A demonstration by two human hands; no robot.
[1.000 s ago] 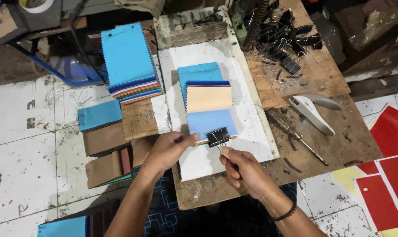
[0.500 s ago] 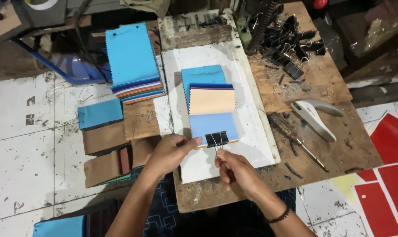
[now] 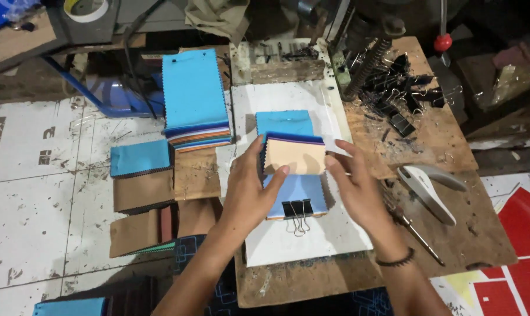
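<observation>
You are squaring the fabric swatch stack [image 3: 294, 169] on the white board [image 3: 312, 246]: your left hand [image 3: 250, 190] is pinching its beige top edge, your right hand [image 3: 355, 187] is open, flat against the side. Keep the edges flush above the black binder clip [image 3: 298, 209].

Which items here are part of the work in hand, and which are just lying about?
In hand:
left hand
right hand
clipped swatch stack
black binder clip

Lying about:
tall blue swatch pile
loose binder clips
white stapler
tape roll
</observation>
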